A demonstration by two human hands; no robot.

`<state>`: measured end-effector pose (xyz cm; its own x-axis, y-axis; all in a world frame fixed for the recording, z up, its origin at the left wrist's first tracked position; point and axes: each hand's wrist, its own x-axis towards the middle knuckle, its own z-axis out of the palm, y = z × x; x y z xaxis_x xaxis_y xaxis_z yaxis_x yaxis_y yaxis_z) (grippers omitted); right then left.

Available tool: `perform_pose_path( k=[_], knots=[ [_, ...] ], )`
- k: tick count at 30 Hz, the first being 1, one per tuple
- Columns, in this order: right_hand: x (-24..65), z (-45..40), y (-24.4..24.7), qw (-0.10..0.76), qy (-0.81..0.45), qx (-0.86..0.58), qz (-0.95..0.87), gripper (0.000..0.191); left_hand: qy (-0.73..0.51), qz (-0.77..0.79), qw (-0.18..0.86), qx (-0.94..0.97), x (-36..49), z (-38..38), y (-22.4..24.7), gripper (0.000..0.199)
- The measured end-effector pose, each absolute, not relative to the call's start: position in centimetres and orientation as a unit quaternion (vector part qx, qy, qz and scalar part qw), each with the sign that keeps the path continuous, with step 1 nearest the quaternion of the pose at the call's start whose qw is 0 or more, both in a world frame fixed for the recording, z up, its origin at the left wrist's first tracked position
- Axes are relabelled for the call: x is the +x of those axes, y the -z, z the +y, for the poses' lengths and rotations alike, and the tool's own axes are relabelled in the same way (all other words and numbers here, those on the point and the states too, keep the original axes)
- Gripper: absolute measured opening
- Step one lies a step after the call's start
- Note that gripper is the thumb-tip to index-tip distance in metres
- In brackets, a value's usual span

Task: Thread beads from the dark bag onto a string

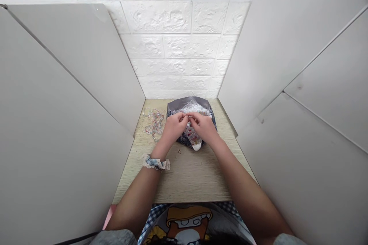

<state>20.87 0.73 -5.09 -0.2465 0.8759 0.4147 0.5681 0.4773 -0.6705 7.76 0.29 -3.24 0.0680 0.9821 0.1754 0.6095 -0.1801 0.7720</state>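
My left hand (176, 125) and my right hand (201, 125) meet fingertip to fingertip above a dark patterned bag (186, 103) with a silvery lining. Both are closed in a pinch; whatever lies between the fingertips is too small to make out. Small red and clear beads (192, 134) rest in the bag beneath them, partly covered by my hands. To the left of my left hand lie several strung bead loops (154, 120) in clear, red and blue tones.
The pale wooden tabletop (189, 180) is narrow, with grey-white panels (120, 61) (258, 61) rising on both sides. A white brick-pattern wall (178, 46) closes the back. A few tiny dark bits (179, 151) lie in front of the bag.
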Motion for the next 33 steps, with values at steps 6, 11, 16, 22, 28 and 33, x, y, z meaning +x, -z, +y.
perform_pose_path(
  k=[6, 11, 16, 22, 28, 33],
  knots=[
    [21.1, 1.0, 5.1, 0.398, -0.199, -0.475, -0.760, 0.024, -0.355, 0.586, 0.255, 0.683, 7.7, 0.4, 3.3, 0.026],
    [21.3, 1.1, 4.9, 0.398, -0.200, -0.480, -0.756, 0.020, -0.355, 0.587, 0.247, 0.684, 7.7, 0.4, 3.3, 0.027],
    [21.8, 1.4, 4.9, 0.425, -0.204, -0.493, -0.731, 0.016, -0.351, 0.600, 0.237, 0.678, 7.6, 0.3, 2.9, 0.028],
    [22.4, 2.0, 5.3, 0.340, -0.151, -0.516, -0.772, 0.015, -0.368, 0.600, 0.237, 0.669, 7.4, 0.4, 2.6, 0.029],
    [21.6, 1.6, 6.1, 0.185, -0.036, -0.518, -0.834, 0.016, -0.388, 0.603, 0.237, 0.655, 7.4, 0.3, 2.5, 0.028],
    [20.7, 1.8, 6.5, 0.171, -0.026, -0.519, -0.837, 0.017, -0.403, 0.604, 0.244, 0.643, 7.5, 0.3, 2.4, 0.025]
  ],
)
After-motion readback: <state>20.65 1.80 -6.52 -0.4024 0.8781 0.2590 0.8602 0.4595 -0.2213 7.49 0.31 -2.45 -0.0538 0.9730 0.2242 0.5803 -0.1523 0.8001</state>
